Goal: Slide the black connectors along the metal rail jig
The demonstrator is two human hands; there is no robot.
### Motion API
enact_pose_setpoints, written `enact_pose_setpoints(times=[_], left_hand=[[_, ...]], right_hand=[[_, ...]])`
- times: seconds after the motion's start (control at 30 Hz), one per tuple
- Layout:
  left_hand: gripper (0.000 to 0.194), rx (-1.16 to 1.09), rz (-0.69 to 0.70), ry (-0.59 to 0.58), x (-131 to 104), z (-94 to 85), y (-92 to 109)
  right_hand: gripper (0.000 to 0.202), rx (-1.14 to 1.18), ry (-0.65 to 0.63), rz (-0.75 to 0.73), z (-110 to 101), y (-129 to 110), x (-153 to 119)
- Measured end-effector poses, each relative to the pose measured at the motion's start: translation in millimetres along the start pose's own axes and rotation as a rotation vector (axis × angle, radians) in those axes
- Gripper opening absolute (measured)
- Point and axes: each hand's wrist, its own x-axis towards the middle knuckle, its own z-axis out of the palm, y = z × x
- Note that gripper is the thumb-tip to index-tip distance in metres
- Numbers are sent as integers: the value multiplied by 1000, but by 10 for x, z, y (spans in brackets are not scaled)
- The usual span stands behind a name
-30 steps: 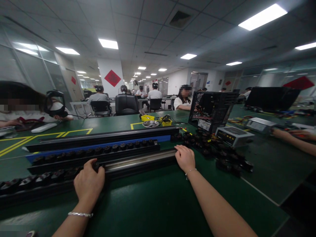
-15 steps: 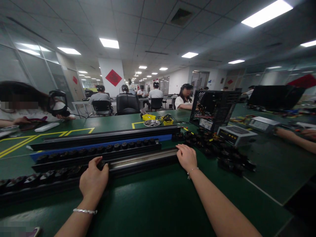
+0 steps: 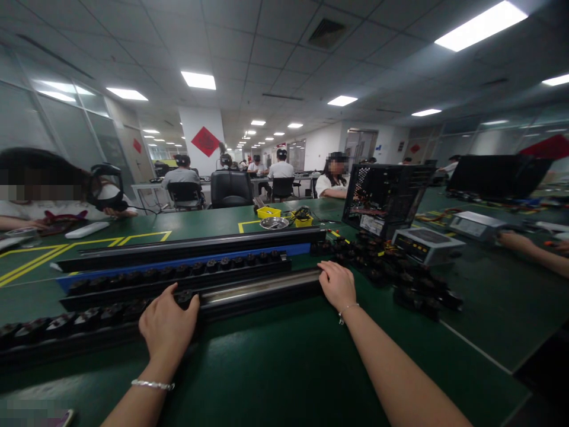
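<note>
A long black rail with a shiny metal channel (image 3: 262,289) lies across the green table in front of me. At its right end, my right hand (image 3: 338,286) curls its fingers over the edge and holds it. My left hand (image 3: 169,326) grips a small black round part (image 3: 185,298) on the rail, thumb on the near side and fingers on the far side. A row of similar black parts (image 3: 62,323) fills the rail to the left of that hand. The part's underside is hidden.
Behind lie a second rail with black parts (image 3: 213,265), a blue strip (image 3: 293,249) and another black rail (image 3: 213,240). Loose black parts (image 3: 400,273), a computer case (image 3: 386,196) and a power supply (image 3: 429,244) stand at right. Co-workers sit around.
My left hand has shifted slightly left, and its fingers have opened a little, showing more of the black round part. My right hand stays at the rail's end.
</note>
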Motion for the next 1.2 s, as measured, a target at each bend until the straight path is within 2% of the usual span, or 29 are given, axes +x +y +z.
enact_pose_setpoints(times=[0.07, 0.23, 0.93, 1.2], left_hand=[[64, 30, 8, 21, -21, 20, -18], [63, 103, 96, -14, -51, 62, -59], [64, 164, 126, -83, -62, 36, -43], [56, 186, 147, -102, -76, -9, -11]], right_hand=[[36, -1, -2, 3, 0, 3, 0], [36, -4, -2, 0, 2, 10, 0], [36, -10, -13, -7, 8, 14, 2], [36, -12, -16, -3, 11, 15, 7]])
